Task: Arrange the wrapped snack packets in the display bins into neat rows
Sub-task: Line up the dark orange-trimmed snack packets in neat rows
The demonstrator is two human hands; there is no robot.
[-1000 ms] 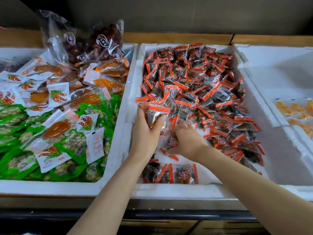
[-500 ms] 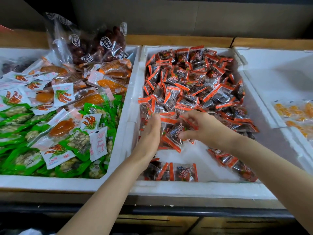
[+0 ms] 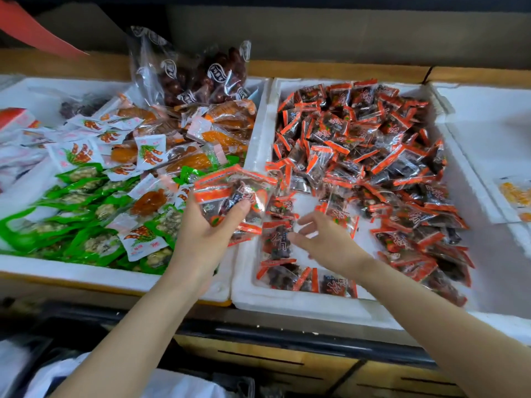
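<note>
Gripping a bunch of red-edged packets, left hand hovers; right hand (fingers spread) holds nothing.

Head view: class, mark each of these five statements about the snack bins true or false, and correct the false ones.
1. The left hand grips a bunch of red-edged packets. True.
2. The right hand pinches a green packet. False: its fingers are spread and hold nothing.
3. Green packets lie in the left bin. True.
4. The middle bin holds only neat rows. False: most packets form a loose heap.
5. The clear bag of dark fruit stands in the middle bin. False: it stands at the left bin's back.
</note>
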